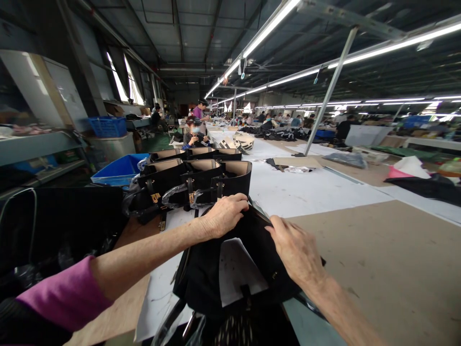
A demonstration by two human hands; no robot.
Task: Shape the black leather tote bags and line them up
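Note:
A black handbag (205, 278) with a white paper card (237, 271) on it lies in front of me on the long worktable (378, 259). My left hand (225, 214) curls over the bag's far top edge, fingers closed on it. My right hand (295, 250) grips the bag's right edge, fingers bent over it. Just beyond stand rows of finished black handbags (201, 180) with tan linings and gold clasps.
Blue plastic bins (118, 170) and a blue basket (108, 126) sit to the left near grey shelving. Black material (428, 185) and pink and white sheets lie at the right. Several other workers (196, 132) stand and sit further down the table. A slanted metal pole (329, 91) rises mid-table.

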